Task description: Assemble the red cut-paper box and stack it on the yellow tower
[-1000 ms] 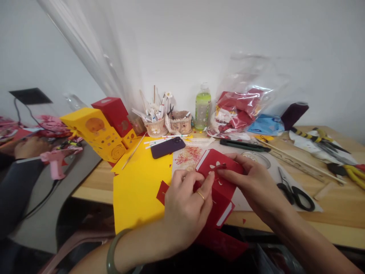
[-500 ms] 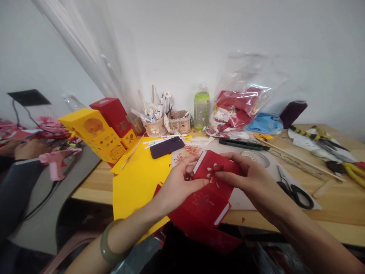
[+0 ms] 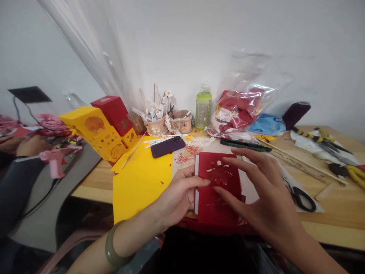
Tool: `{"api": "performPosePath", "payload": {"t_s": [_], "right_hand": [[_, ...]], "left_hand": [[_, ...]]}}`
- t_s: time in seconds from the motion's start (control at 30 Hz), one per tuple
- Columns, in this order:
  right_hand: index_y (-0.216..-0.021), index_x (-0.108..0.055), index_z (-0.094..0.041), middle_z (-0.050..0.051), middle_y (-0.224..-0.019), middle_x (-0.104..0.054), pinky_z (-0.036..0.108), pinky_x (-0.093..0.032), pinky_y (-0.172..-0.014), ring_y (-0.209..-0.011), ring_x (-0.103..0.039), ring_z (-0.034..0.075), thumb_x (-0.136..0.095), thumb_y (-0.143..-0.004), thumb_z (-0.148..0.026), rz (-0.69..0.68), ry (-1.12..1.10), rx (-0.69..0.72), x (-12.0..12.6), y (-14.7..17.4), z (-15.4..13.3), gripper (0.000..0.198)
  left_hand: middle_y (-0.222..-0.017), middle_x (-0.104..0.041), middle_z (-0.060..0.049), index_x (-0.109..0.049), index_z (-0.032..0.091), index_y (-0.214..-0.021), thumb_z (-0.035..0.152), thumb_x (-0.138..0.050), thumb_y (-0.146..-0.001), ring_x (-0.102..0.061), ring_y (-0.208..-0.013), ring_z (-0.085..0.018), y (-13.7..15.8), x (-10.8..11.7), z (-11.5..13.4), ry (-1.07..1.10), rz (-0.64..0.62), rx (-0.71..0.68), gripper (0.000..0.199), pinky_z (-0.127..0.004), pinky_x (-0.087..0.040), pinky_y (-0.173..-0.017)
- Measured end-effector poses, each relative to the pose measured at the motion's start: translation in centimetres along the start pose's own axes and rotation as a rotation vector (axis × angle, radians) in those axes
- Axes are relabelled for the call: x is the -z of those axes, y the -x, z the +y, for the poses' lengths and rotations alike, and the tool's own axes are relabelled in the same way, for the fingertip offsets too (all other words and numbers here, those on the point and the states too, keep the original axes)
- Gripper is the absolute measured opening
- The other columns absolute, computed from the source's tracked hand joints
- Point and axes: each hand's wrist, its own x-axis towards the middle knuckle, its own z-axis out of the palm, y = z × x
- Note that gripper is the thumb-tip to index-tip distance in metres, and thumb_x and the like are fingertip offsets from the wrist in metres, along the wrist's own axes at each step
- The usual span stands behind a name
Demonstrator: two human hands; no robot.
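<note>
Red card (image 3: 209,208) lies between the two hands, its left edge caught by the fingers of the left hand (image 3: 174,197): the thumb presses on the upper face and the other fingers go round behind, largely hidden. The right hand (image 3: 269,196) has its fingers parted and curved over the card, clasping nothing; the thumb tip and forefinger come very close to the paper, and whether either touches cannot be told.

Between those parted fingers and the left thumb sits a cut-out flower (image 3: 219,174), some of its petals seeming to stand a little proud of the card. A fainter cut pattern shows nearer the person, below the right thumb. A white strip (image 3: 196,203) runs down the edge just beside the left fingers.

The step in hand looks like tending to the cut petals, or squaring up the card at its crease; the view does not settle which. The next move would call for the left fingers to hold the edge steady while the right fingertips meet a petal or the far edge lightly, since thin cut paper could bend or tear. The scissors (image 3: 304,199) rest on the surface (image 3: 342,207) to the right of the right fingers; the yellow sheet (image 3: 135,190) is left of the left fingers.
</note>
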Motion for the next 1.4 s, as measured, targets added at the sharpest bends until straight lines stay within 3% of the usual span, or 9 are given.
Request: {"api": "performPosePath", "payload": {"t_s": [0.2, 0.4, 0.53, 0.77, 0.93, 1.17, 1.4], "right_hand": [[-0.107, -0.055, -0.024, 0.011, -0.116, -0.055, 0.048, -0.048, -0.084, -0.104, -0.053, 0.029, -0.062, -0.081, -0.026, 0.001, 0.023, 0.050, -0.1, -0.2, -0.2, 0.027], [-0.107, -0.057, -0.024, 0.010, -0.111, -0.059, 0.046, -0.048, -0.083, -0.102, -0.054, 0.028, -0.063, -0.082, -0.023, -0.014, -0.018, 0.083, 0.0, -0.3, -0.4, 0.026], [-0.107, -0.057, -0.023, 0.010, -0.109, -0.059, 0.044, -0.049, -0.083, -0.101, -0.054, 0.027, -0.063, -0.082, -0.023, -0.028, -0.009, 0.107, -0.1, -0.4, -0.2, 0.026], [-0.114, -0.056, -0.023, 0.011, -0.112, -0.059, 0.045, -0.049, -0.084, -0.103, -0.055, 0.027, -0.063, -0.082, -0.026, -0.054, 0.000, 0.120, -0.2, -0.3, 0.0, 0.033], [-0.108, -0.061, -0.023, 0.012, -0.116, -0.057, 0.047, -0.048, -0.085, -0.105, -0.053, 0.030, -0.064, -0.081, -0.027, -0.056, 0.075, 0.165, 0.1, -0.2, 0.1, 0.028], [-0.108, -0.059, -0.021, 0.012, -0.113, -0.058, 0.045, -0.049, -0.082, -0.103, -0.054, 0.029, -0.064, -0.081, -0.028, -0.078, 0.036, 0.135, -0.3, -0.2, 0.4, 0.028], [-0.124, -0.047, -0.026, 0.010, -0.117, -0.057, 0.042, -0.049, -0.087, -0.107, -0.056, 0.025, -0.064, -0.082, -0.031, -0.135, -0.147, 0.033, -0.4, 0.1, 0.9, 0.045]], "left_hand": [[-0.069, -0.068, 0.000, -0.069, 0.014, -0.076, 0.012, -0.069, -0.058, -0.059, -0.055, -0.011, 0.4, -0.1, -0.3, 0.098, 0.035, 0.030, 0.017, -0.021, -0.047, -0.053], [-0.076, -0.072, -0.001, -0.072, 0.017, -0.085, 0.021, -0.074, -0.069, -0.065, -0.065, -0.011, 0.5, -1.1, -0.2, 0.057, -0.022, -0.067, 0.016, -0.020, -0.048, -0.061], [-0.074, -0.073, -0.002, -0.073, 0.016, -0.085, 0.024, -0.071, -0.075, -0.064, -0.062, -0.010, 0.4, -1.1, -0.4, 0.098, 0.018, -0.071, 0.013, -0.018, -0.046, -0.058], [-0.065, -0.070, 0.000, -0.072, 0.014, -0.077, 0.025, -0.075, -0.069, -0.063, -0.057, -0.011, 0.4, -1.0, -0.3, 0.111, 0.100, -0.063, 0.015, -0.020, -0.046, -0.056], [-0.064, -0.069, -0.001, -0.071, 0.013, -0.078, 0.027, -0.074, -0.070, -0.061, -0.053, -0.011, 0.4, -1.0, -0.1, 0.089, 0.084, -0.035, 0.016, -0.021, -0.046, -0.054], [-0.063, -0.068, 0.001, -0.072, 0.014, -0.081, 0.018, -0.072, -0.071, -0.061, -0.054, -0.009, 0.4, -1.0, 0.1, 0.085, 0.016, -0.050, 0.010, -0.017, -0.044, -0.052], [-0.070, -0.071, -0.005, -0.070, 0.013, -0.091, 0.032, -0.060, -0.083, -0.061, -0.053, -0.012, -0.1, -0.3, 0.4, 0.044, 0.120, 0.027, 0.023, -0.025, -0.052, -0.061]]}}
